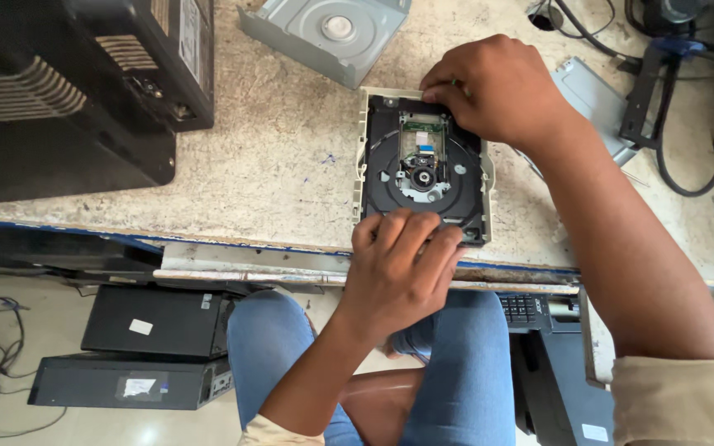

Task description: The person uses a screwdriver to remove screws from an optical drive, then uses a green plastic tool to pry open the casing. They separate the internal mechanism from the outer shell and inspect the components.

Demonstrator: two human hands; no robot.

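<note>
A: What are the hands on?

B: The left hand (398,264) has its fingers curled over the near edge of the opened optical drive (423,165); the right hand (493,87) pinches its far edge, fingertips bent onto the black tray.

A: How to do it well?

B: I'd say press evenly at both ends and keep clear of the lens assembly (423,173) in the middle.

A: Where does the drive lie?

B: Between the hands, at the bench's (274,165) near edge, with the grey metal cover (324,33) beyond.
</note>
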